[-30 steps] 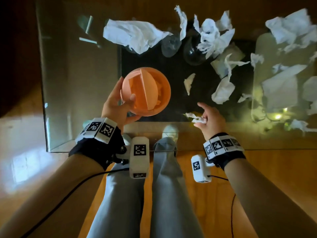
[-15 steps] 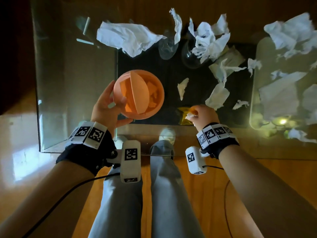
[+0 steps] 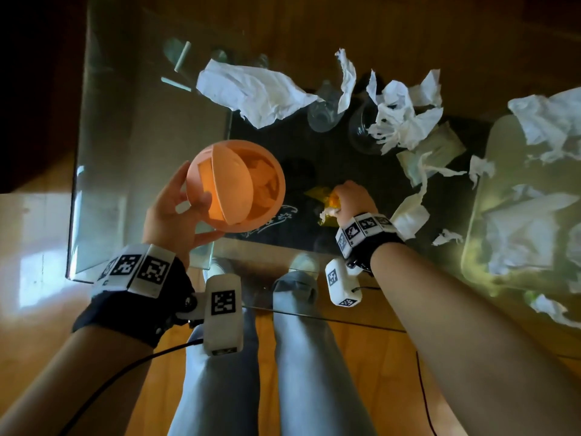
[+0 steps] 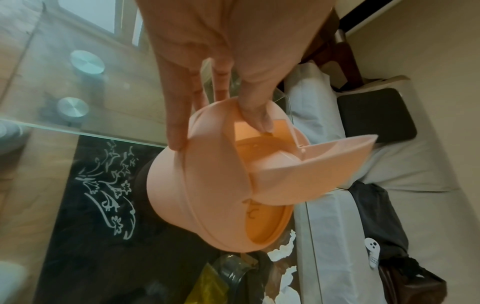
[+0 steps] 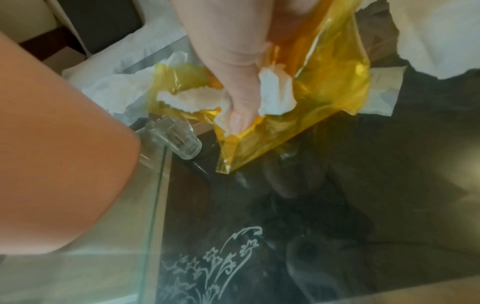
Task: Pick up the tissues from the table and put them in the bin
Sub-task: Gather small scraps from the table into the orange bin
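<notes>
The right hand (image 3: 352, 199) is pinching a torn tissue scrap (image 5: 275, 92) with a yellow wrapper (image 5: 324, 82) above the glass worktop (image 3: 151, 152). The left hand (image 3: 176, 215) is gripping the orange bin (image 3: 239, 184), its flap tipped open, lying just leftward.

place: home living room | cues: glass coffee table (image 3: 103, 158), sofa (image 4: 405, 164), wood floor (image 3: 393, 357)

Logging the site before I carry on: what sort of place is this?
Probably a home living room: a low glass table on wooden flooring, a cushioned sofa right beside it, and drinking glasses among the scattered tissues.
</notes>
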Tool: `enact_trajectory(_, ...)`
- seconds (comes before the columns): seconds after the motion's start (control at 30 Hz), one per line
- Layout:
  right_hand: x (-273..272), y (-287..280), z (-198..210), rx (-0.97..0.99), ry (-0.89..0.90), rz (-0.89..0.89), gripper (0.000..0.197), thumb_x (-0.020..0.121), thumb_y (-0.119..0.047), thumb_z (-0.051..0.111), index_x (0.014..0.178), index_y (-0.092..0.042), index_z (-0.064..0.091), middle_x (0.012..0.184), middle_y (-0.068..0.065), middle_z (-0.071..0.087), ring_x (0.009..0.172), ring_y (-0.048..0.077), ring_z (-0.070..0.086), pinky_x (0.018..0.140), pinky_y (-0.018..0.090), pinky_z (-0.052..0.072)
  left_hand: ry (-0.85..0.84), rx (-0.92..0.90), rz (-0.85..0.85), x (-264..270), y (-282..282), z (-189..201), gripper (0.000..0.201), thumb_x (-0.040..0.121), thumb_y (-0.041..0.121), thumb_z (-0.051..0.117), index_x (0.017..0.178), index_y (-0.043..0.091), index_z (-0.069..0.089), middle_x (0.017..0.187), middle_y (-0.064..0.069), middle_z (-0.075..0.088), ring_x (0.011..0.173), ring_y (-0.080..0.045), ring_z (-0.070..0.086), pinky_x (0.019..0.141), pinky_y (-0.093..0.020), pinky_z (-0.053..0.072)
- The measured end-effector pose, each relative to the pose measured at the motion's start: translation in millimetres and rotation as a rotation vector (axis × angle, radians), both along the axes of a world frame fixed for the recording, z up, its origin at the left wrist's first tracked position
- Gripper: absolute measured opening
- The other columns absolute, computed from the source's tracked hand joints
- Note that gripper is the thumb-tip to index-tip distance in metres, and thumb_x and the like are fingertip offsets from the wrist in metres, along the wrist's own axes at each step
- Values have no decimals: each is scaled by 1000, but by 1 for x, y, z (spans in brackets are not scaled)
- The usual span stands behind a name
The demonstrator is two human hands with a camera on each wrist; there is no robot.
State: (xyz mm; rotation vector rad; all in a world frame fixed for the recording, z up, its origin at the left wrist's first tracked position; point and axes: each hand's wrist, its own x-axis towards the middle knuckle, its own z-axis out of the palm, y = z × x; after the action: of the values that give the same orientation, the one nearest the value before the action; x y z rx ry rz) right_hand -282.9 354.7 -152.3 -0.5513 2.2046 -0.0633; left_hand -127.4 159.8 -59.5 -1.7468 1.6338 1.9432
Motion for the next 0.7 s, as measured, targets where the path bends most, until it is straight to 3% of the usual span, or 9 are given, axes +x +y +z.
enact_trajectory(0.07, 1, 7, 6, -68, 4, -116, 17, 83, -7, 58, 100, -6, 55, 116, 14, 55, 108, 31, 53, 89, 36, 43, -14, -14, -4, -1, 2, 2, 59, 85, 13, 58, 137, 34, 39, 140, -8, 44, 119, -30, 50, 60, -35, 56)
enact_trajectory(0.13, 2, 19, 19, -178, 51, -376, 16, 83, -10, 58, 99, -8, 55, 110, 14, 59, 105, 31, 56, 88, 37, 45, -28, -16, -3, -2, 2, 4, 59, 85, 13, 57, 137, 33, 39, 141, -8, 44, 120, -31, 49, 62, -37, 55)
enact_trajectory(0.2, 0, 36, 33, -226, 76, -662, 26, 83, -14, 59, 109, -11, 52, 111, 13, 60, 107, 31, 55, 94, 42, 42, -30, -1, 2, -6, 3, 7, 56, 85, 12, 56, 135, 34, 40, 141, -8, 44, 122, -33, 48, 67, -42, 54)
enact_trajectory(0.3, -5, 68, 40, -76, 166, -888, 54, 81, -28, 63, 129, -20, 39, 126, 10, 55, 121, 32, 45, 105, 50, 29, -24, 44, -3, -16, 8, 10, 54, 85, 11, 57, 133, 33, 44, 138, -10, 46, 122, -36, 48, 72, -47, 54)
enact_trajectory(0.4, -8, 90, 31, 36, 95, -1041, 73, 79, -29, 66, 139, -26, 24, 143, 12, 38, 132, 34, 34, 107, 52, 32, -30, 47, -67, -33, 19, 6, 60, 83, 2, 57, 132, 33, 43, 135, -8, 45, 125, -38, 45, 81, -58, 51)
enact_trajectory(0.5, -9, 99, 19, 82, 19, -1057, 64, 81, -20, 65, 136, -19, 31, 140, 14, 41, 127, 33, 43, 98, 42, 41, -36, 14, -166, -46, 29, -1, 64, 82, 1, 57, 133, 37, 40, 142, -8, 41, 128, -37, 42, 86, -63, 49)
enact_trajectory(0.6, -12, 99, 16, 128, -6, -795, 40, 84, -24, 61, 119, -8, 47, 125, 15, 55, 116, 32, 51, 96, 39, 40, -36, 83, -81, -53, 34, 2, 57, 83, 14, 58, 132, 37, 41, 145, -7, 40, 131, -38, 40, 90, -65, 46)
enact_trajectory(0.7, -11, 94, 23, 75, -35, -756, 33, 86, -27, 59, 110, -5, 55, 118, 15, 60, 111, 30, 54, 89, 33, 40, -29, 137, -32, -55, 36, 8, 57, 81, 25, 59, 135, 34, 42, 145, -7, 41, 130, -37, 41, 93, -64, 45)
